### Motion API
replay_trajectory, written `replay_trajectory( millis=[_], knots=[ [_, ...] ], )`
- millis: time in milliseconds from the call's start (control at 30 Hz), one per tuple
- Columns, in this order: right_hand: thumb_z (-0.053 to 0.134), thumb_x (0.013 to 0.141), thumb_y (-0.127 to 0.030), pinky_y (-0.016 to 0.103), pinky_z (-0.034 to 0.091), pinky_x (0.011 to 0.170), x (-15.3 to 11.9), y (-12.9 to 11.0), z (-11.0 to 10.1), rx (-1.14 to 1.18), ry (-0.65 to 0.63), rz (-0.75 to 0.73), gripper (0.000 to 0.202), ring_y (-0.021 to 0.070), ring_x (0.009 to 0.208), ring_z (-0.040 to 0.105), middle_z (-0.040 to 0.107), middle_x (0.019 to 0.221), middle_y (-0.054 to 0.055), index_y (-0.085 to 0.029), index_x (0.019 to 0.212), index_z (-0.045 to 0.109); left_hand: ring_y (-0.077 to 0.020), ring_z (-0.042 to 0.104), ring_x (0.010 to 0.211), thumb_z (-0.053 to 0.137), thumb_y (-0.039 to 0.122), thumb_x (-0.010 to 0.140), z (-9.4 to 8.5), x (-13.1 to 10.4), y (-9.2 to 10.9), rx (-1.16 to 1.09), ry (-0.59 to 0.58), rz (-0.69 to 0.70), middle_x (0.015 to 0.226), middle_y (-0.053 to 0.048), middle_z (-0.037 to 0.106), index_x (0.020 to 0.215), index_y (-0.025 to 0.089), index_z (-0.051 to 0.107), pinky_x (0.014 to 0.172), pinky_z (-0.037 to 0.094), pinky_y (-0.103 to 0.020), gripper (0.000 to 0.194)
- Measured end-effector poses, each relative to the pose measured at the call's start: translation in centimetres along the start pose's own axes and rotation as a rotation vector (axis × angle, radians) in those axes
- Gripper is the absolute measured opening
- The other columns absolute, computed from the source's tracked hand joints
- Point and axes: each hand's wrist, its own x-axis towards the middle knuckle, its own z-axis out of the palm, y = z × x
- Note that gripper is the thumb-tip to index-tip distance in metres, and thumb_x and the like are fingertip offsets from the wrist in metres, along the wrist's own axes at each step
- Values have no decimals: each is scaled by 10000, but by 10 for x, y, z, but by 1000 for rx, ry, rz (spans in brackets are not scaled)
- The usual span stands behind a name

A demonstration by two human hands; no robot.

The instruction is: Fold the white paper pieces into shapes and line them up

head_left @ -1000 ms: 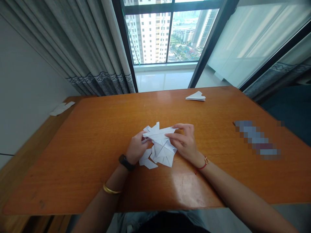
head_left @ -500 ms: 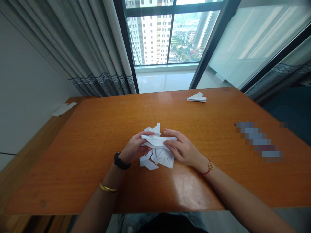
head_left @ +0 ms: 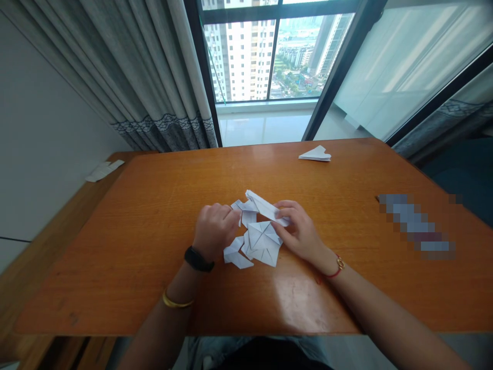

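My right hand [head_left: 298, 228] grips the lower right end of a long folded white paper strip [head_left: 264, 205] between thumb and fingers, raised at a slant. My left hand [head_left: 215, 231], with a black band on its wrist, is closed with the knuckles up, touching or just beside the white paper at the left; whatever its fingertips hold is hidden. Between the hands a creased white paper piece [head_left: 264, 241] lies on the table. Left of it rests a smaller bent paper piece [head_left: 238, 254]. Another folded bit of paper [head_left: 248, 213] shows behind, partly covered by the strip.
The wooden table [head_left: 162, 205] bears a folded paper shape [head_left: 316, 153] near its far edge. A blurred-out item [head_left: 414, 221] lies at the right. At the far left, a paper piece [head_left: 105, 170] rests on a ledge. Curtains [head_left: 154, 77] and a window stand beyond.
The folded strip, held level between both hands before, now slants in my right hand alone. My left hand has let go of it, turned knuckles up and closed. The creased paper underneath is uncovered.
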Motion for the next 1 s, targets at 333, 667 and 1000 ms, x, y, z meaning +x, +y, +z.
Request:
replay_trajectory(
  millis=[333,667,1000],
  knots=[
    [625,824,-214,400,493,837,-1,-1,0,-18,59,16,154,233,1015,572,575,1088,96,-224,949,535,-183,526,723,407,169,947,8,0,18,324,-278,478,740,-62,587,819,173,617,664,344,-312,246],
    [666,813,-227,412,492,858,-8,-26,7,-29,21,-112,191,241,1055,564,566,1162,106,-234,966,552,-144,545,572,501,522,876,14,-12,37,-549,-215,-128,679,-51,635,763,145,641,544,387,-252,417],
    [788,636,-524,396,461,747,2,5,3,-222,-362,204,492,239,856,564,624,952,80,-209,985,641,-142,592,514,587,375,783,14,2,11,-1408,356,-754,586,-33,635,747,117,596,475,438,-244,262]
  ],
)
